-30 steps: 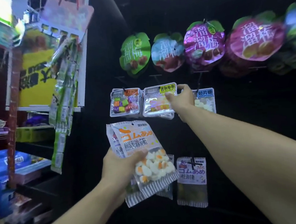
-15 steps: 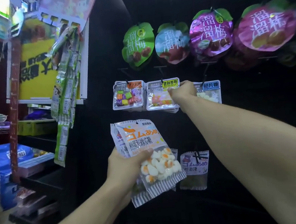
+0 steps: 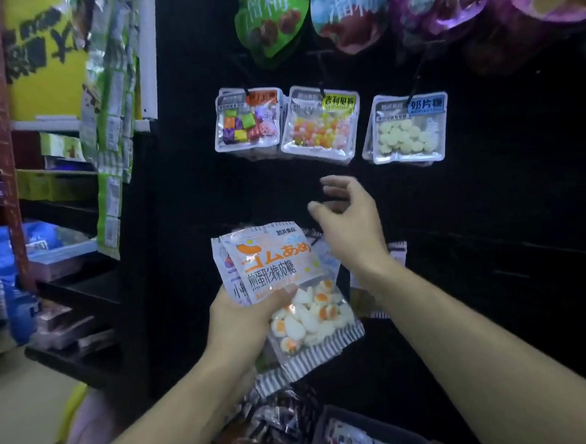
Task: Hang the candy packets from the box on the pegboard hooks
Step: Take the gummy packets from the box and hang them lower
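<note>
From the head view, the left hand [image 3: 243,322] has its grip curled round a stack of clear plastic egg-candy packets with striped edges [image 3: 291,297], thumb across the front. The right hand [image 3: 348,225] hovers just above and right of that grip, fingers loosely spread, holding nothing. Above it three small silver-edged candy packets [image 3: 320,127] hang on hooks of the black pegboard [image 3: 509,188]. Below both hands sits a dark box of packets [image 3: 363,433].

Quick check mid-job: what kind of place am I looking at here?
Most likely a small shop's snack aisle. Clear candy packets hang on hooks from a black pegboard wall, leaf-shaped plum snack bags hang in a row above, and stocked shelves stand to the left.
</note>
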A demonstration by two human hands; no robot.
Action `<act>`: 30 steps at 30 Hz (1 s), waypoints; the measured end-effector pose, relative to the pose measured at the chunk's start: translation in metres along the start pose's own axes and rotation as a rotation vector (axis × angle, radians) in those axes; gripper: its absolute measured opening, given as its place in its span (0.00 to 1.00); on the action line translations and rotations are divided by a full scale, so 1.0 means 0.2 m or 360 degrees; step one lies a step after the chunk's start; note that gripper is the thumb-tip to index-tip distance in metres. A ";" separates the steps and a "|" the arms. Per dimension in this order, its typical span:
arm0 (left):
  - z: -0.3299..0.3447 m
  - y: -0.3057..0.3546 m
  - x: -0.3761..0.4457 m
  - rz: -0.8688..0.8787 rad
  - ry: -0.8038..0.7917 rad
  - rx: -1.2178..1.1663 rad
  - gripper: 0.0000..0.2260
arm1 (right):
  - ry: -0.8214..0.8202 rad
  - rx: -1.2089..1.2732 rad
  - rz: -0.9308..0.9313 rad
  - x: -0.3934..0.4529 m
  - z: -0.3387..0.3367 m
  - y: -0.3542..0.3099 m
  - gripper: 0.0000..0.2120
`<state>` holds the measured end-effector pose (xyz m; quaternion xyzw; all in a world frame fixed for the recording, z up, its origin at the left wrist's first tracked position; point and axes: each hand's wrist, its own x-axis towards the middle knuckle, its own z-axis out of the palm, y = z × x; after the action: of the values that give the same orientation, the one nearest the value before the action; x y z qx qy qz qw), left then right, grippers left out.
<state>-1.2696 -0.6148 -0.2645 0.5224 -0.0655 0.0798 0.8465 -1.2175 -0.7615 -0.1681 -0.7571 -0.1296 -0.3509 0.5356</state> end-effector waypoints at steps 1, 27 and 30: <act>-0.01 -0.06 -0.01 -0.0001 -0.0003 -0.0022 0.17 | -0.0097 -0.0081 -0.0022 -0.14 -0.01 0.08 0.18; -0.44 -1.06 -0.14 -0.0160 0.0508 0.0607 0.11 | 0.0221 0.0548 0.1046 -1.05 0.00 0.95 0.05; -0.51 -1.07 -0.12 -0.0194 0.0706 0.0567 0.09 | 0.0056 0.0569 0.0983 -0.91 0.16 0.84 0.05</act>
<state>-1.2465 -0.6199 -0.5006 0.6355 0.1677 0.1513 0.7383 -1.2402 -0.7668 -0.4164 -0.6488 0.0552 -0.1572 0.7425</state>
